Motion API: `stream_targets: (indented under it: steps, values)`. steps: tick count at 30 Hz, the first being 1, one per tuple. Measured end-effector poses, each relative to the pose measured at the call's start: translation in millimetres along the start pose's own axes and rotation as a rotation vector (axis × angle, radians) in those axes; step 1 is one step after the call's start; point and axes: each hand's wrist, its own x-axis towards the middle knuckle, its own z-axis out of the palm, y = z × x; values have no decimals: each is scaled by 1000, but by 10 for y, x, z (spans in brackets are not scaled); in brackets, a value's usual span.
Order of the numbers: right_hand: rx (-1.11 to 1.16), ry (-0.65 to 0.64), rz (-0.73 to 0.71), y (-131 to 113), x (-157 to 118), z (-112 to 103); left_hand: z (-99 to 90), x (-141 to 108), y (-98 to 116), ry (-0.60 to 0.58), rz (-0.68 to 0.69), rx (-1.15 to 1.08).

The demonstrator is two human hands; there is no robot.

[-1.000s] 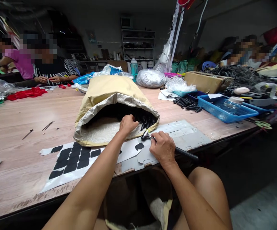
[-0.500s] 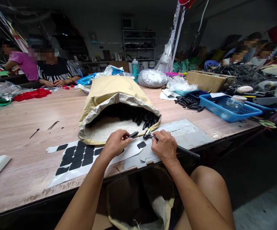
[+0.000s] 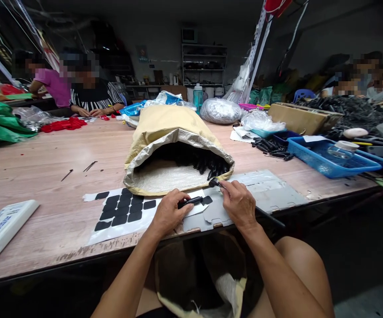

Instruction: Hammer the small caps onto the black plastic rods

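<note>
My left hand point(image 3: 171, 211) grips a short black cylindrical piece point(image 3: 191, 202) over the white sticker sheet. My right hand point(image 3: 239, 203) is closed round the shaft of a small hammer point(image 3: 215, 182), its dark head raised beside the sack's mouth; a black handle sticks out behind the hand. One black square point(image 3: 207, 200) lies between the hands. The white sheet point(image 3: 149, 217) bears several more black squares on its left part. Behind the hands, an open yellow paper sack point(image 3: 178, 119) lies on its side with several black pieces point(image 3: 213, 164) inside.
Grey cardboard point(image 3: 264, 190) lies right of the sack. A blue tray point(image 3: 333, 165), loose black parts point(image 3: 271, 148) and a cardboard box point(image 3: 302, 117) are farther right. A white device point(image 3: 9, 225) lies left. A second open sack point(image 3: 240, 287) hangs below the table edge. People sit across the table.
The view has turned left, so things appear farther right. My left hand now holds the black piece lower and flatter, near the black square. The hammer stays in my right hand.
</note>
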Motion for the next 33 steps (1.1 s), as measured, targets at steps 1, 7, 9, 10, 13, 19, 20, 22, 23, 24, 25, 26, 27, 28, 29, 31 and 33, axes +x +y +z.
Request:
stream_targets:
  steps: [1,7,9,10,13,19,20,22,23,24,25,26,27,28,29,31,33]
  values:
    - [35,19,-9,-22,-8,-28,-1,-3,0,-2,-6,-8]
    - [330,-48,-89,-282,-116,-237,0,-14,-1,7,-9,-51]
    - [372,-76,-116,-370,-154,-286,2,-15,-5,9,-5,-57]
    - [380,-70,-126,-408,-171,-301,3,-15,-7,10,-6,-59]
    - [370,-16,-158,-490,-227,-305,7,-13,-14,9,-8,-61]
    - [214,-98,-202,-514,-279,-223,3,-12,1,18,-3,-43]
    - [212,-90,-186,-502,-269,-224,1,-12,4,19,-4,-44]
    - [227,-44,-145,-474,-246,-240,-3,-12,9,16,-3,-53]
    - [234,-21,-129,-460,-238,-248,-5,-12,10,14,-2,-55]
    - [236,-8,-120,-449,-234,-254,-5,-12,11,13,-2,-57]
    - [233,-9,-120,-439,-236,-254,-5,-12,11,13,-4,-57]
    - [226,-25,-126,-433,-242,-250,-3,-11,11,13,-8,-55]
    - [221,-49,-134,-427,-250,-243,-2,-11,11,15,-12,-52]
    - [218,-71,-139,-422,-256,-234,0,-11,10,18,-16,-51]
    - [219,-84,-135,-415,-258,-225,2,-11,10,20,-21,-51]
    - [229,-70,-106,-388,-239,-211,2,-9,8,23,-30,-53]
    - [226,-34,-74,-331,-188,-195,-1,-7,4,17,-39,-54]
